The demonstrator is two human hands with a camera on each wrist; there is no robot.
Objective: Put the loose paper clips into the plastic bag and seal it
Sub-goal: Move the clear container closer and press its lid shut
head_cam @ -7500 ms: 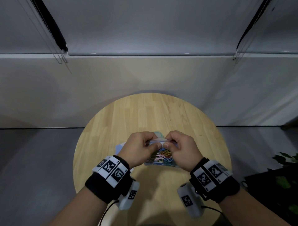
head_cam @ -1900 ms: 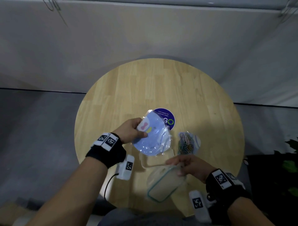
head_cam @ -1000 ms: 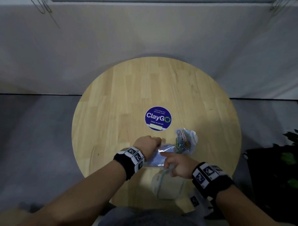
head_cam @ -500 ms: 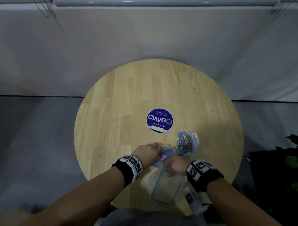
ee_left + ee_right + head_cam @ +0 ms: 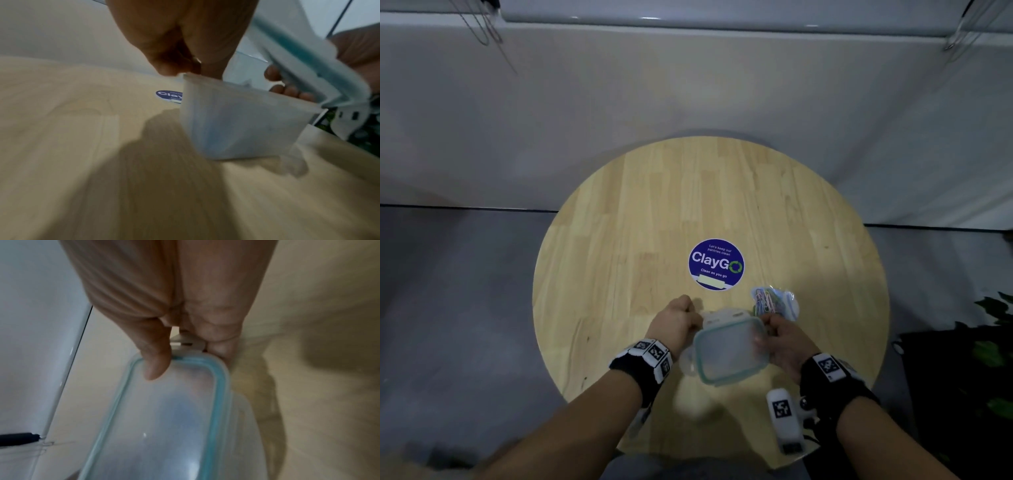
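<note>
A small clear plastic bag (image 5: 774, 303) with coloured paper clips inside lies on the round wooden table (image 5: 640, 222), just beyond my right hand and untouched. Whether its top is sealed is too small to tell. My left hand (image 5: 693, 313) pinches the rim of a translucent container (image 5: 236, 128) that has something blue in it. My right hand (image 5: 768, 325) grips a clear lid with a teal seal (image 5: 729, 351), thumb on top (image 5: 158, 366), tilted over the container. In the left wrist view the lid (image 5: 304, 61) slants above the container's right side.
A round blue ClayGo sticker (image 5: 716, 264) sits at the table's middle. A dark plant (image 5: 993, 346) stands off the right edge. A pale wall runs behind the table, with grey floor to the left.
The blue packet went into the container. My right hand has lifted the lid from the table's near side and brought it over the container. The paper clip bag has not moved.
</note>
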